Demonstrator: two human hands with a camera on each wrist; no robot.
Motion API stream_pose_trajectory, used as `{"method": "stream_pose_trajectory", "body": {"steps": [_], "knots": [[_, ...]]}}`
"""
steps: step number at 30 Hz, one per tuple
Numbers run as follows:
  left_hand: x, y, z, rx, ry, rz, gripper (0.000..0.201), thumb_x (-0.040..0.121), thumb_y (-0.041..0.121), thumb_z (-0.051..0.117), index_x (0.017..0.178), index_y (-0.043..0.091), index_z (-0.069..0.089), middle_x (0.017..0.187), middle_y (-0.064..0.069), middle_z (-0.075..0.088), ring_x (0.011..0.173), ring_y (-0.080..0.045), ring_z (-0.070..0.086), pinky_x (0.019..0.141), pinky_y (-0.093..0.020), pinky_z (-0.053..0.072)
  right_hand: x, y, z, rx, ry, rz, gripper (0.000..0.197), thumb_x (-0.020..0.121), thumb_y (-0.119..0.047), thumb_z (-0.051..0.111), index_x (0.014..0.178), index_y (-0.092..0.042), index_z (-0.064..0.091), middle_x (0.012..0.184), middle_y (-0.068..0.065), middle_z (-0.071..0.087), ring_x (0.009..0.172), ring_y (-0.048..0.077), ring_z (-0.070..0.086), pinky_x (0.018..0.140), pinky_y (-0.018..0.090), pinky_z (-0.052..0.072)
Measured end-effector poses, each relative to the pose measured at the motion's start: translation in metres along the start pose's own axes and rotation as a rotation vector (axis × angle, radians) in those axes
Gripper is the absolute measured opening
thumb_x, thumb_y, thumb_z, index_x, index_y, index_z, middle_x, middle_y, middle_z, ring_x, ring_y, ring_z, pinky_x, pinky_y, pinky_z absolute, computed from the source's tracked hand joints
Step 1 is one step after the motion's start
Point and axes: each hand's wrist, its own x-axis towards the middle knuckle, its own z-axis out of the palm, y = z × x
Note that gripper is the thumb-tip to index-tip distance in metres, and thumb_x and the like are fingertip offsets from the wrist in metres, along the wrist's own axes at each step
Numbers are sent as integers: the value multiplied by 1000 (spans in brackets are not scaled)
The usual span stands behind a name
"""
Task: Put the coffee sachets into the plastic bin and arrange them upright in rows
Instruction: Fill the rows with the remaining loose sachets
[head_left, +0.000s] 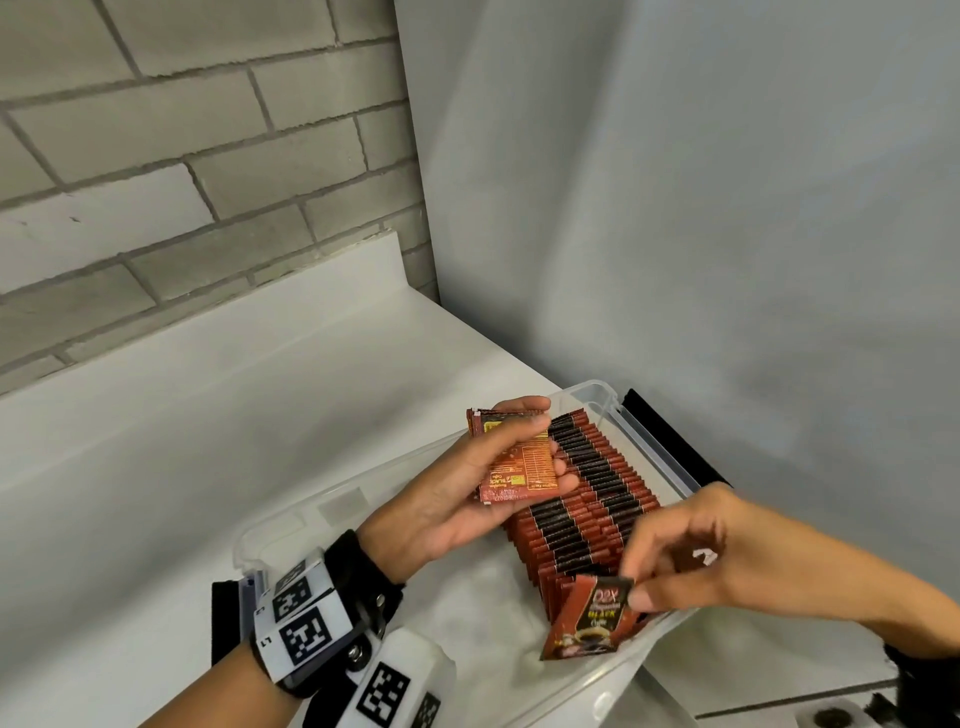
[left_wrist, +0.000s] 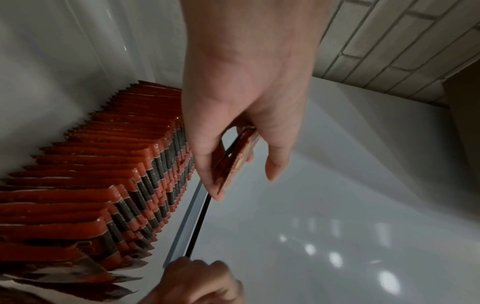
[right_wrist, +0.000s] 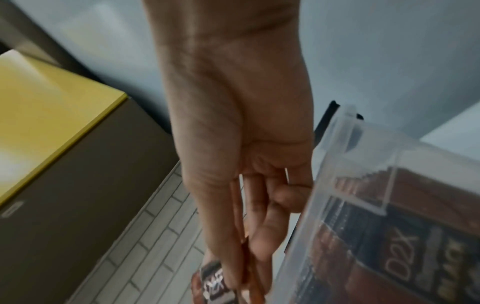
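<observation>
Your right hand (head_left: 691, 561) pinches one sachet (head_left: 587, 618); your left hand (head_left: 467, 488) grips a stack (head_left: 514, 462). Dropped slanted beside the row (head_left: 587, 499), it could topple.

We hold our left hand (head_left: 457, 488) raised, palm turned up toward us, thumb and curled fingers gripping a small stack of sachets (head_left: 511, 457). A black strap with printed markers circles the left wrist (head_left: 332, 597). Our right hand (head_left: 696, 551) reaches in lower, thumb and fingertips pinching one sachet (head_left: 587, 618) by its top corner.
</observation>
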Motion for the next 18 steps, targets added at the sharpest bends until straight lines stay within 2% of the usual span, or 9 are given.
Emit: {"method": "stream_pose_trajectory", "body": {"steps": [4, 7, 9, 11, 14, 16, 18], "knots": [[0, 0, 1, -11, 13, -7, 18, 80, 5, 65, 95, 11, 72, 78, -17, 63, 71, -27, 65, 75, -42, 60, 1, 0, 3, -214, -48, 2, 10, 87, -25, 70, 95, -25, 76, 91, -22, 71, 82, 2, 65, 71, 15, 49], [0, 0, 0, -50, 13, -8, 26, 79, -2, 64, 101, 10, 69, 81, -19, 62, 73, -29, 65, 78, -44, 59, 6, 1, 5, -356, -51, -11, 12, 87, -27, 68, 97, -28, 76, 96, -36, 62, 94, -9, 58, 73, 7, 44], [0, 1, 0, -58, 16, -2, 32, 76, -6, 57, 103, 8, 67, 79, -20, 62, 71, -28, 65, 77, -44, 58, 8, 4, 5, -417, -56, 9, 13, 87, -29, 69, 97, -30, 75, 96, -35, 60, 93, -10, 56, 72, 7, 42], [0, 1, 0, -60, 9, -5, 37, 73, -8, 54, 105, 8, 66, 78, -20, 64, 72, -28, 65, 77, -43, 59, 9, 6, 3, -441, -50, 41, 12, 86, -28, 70, 98, -32, 72, 89, -29, 63, 83, -6, 57, 66, 9, 41], [0, 0, -1, -50, 8, -14, 41, 73, -9, 53, 108, 9, 65, 79, -20, 65, 74, -28, 64, 80, -44, 58, 10, 8, 1, -439, -55, 53, 10, 86, -25, 70, 93, -32, 70, 84, -31, 63, 79, -3, 60, 64, 10, 43], [0, 0, 0, -43, 1, -20, 42, 73, -11, 54, 108, 9, 66, 86, -22, 65, 76, -28, 66, 80, -45, 58, 11, 9, 1, -445, -62, 43, 9, 85, -24, 71, 91, -30, 72, 86, -34, 62, 83, -3, 61, 67, 10, 44], [0, 0, 0, -38, -10, -23, 42, 74, -12, 54, 108, 10, 67, 102, -24, 65, 82, -32, 69, 78, -45, 58, 13, 11, 1, -435, -70, 37, 9, 85, -24, 71, 92, -29, 74, 88, -37, 60, 86, -5, 60, 69, 8, 43]]}}
